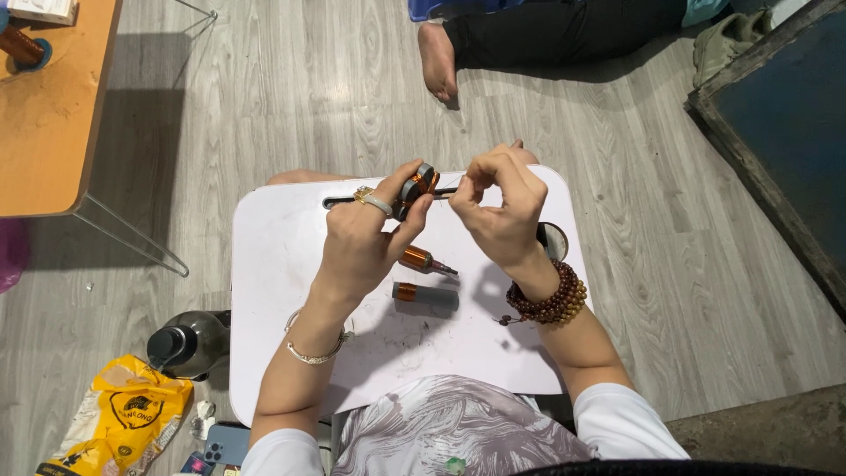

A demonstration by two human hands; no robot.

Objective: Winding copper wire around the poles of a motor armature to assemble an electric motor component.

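Observation:
My left hand (366,238) holds a small grey part wound with copper wire (417,185) between thumb and fingers, above the far edge of a white lap tray (282,291). My right hand (500,207) is pinched shut just right of it, gripping a thin wire that runs from the coil. On the tray below my hands lie two more pieces: a copper-wound piece with a dark pointed tip (426,260) and a grey cylinder with a copper band (425,295).
Another person's bare foot (438,60) and dark-trousered leg rest on the grey wood floor beyond the tray. An orange table (48,115) stands at left. A dark bottle (185,344), a yellow bag (123,419) and a phone (226,443) lie at lower left. A dark framed panel (784,123) stands at right.

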